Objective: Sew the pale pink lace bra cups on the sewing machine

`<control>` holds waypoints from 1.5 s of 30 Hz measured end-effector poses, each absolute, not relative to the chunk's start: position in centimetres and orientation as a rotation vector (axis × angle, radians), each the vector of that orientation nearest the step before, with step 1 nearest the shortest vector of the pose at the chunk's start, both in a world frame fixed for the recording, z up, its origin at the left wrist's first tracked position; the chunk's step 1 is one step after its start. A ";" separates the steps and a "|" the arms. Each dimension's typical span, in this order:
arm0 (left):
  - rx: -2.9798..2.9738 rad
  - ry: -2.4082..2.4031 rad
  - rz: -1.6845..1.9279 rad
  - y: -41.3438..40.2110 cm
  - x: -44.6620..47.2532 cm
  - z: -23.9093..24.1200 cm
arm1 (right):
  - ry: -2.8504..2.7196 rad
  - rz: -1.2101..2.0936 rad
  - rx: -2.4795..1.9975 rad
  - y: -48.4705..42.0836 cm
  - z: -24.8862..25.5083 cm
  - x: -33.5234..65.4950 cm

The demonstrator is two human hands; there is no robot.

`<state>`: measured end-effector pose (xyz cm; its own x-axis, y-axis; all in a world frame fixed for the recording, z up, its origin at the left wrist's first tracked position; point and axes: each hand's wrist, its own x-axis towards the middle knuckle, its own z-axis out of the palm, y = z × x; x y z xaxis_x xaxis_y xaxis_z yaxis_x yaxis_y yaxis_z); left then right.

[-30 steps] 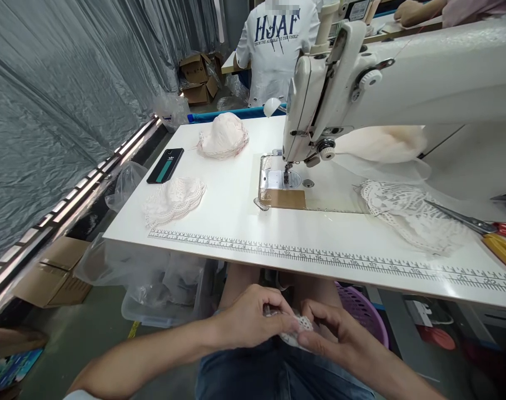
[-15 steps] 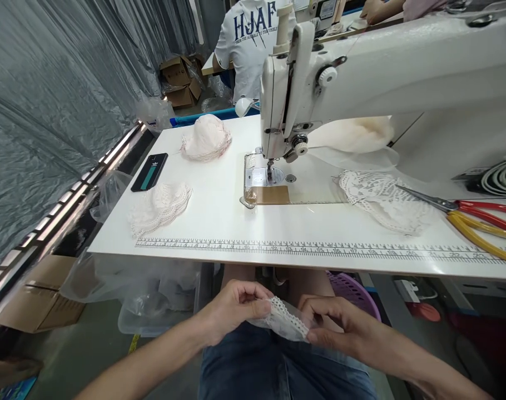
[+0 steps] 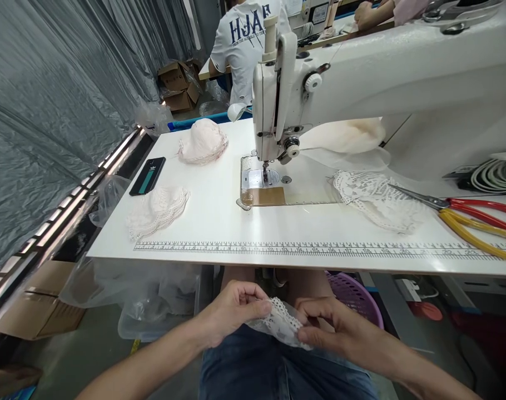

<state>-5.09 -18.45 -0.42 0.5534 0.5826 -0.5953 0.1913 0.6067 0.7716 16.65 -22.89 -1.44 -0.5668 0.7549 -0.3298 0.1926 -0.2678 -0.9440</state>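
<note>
A small piece of white lace with sheer fabric is stretched between my two hands, above my lap and below the table's front edge. My left hand pinches its left end between thumb and fingers. At the other end my right hand grips it, thumb below and curled fingers above. Past the edge stands a white sewing machine, its needle area over a metal plate with nothing under the foot. White lace pieces lie right of the plate.
On the table's left are a pale pink cup, a lace-edged cup and a dark phone. Red-and-yellow scissors lie at right. A printed ruler follows the front edge. A purple basket stands below; a person sits ahead.
My right hand has shifted slightly left along the lace, bringing the hands a little closer together. The camera view has moved slightly. Both hands keep their hold.
</note>
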 end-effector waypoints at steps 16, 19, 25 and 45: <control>1.711 1.020 0.122 -18.0 -5.2 1.2 | -1.823 1.616 -1.400 -22.4 -0.7 14.3; 1.613 0.978 0.188 -17.6 -5.7 1.2 | -1.815 1.579 -1.396 -22.0 -0.5 14.1; 1.533 1.051 0.299 -17.8 -6.1 1.7 | -1.831 1.520 -1.401 -21.4 0.2 14.0; 2.110 0.909 -0.056 6.0 -0.5 5.2 | -2.210 0.174 -1.503 -5.2 0.8 19.4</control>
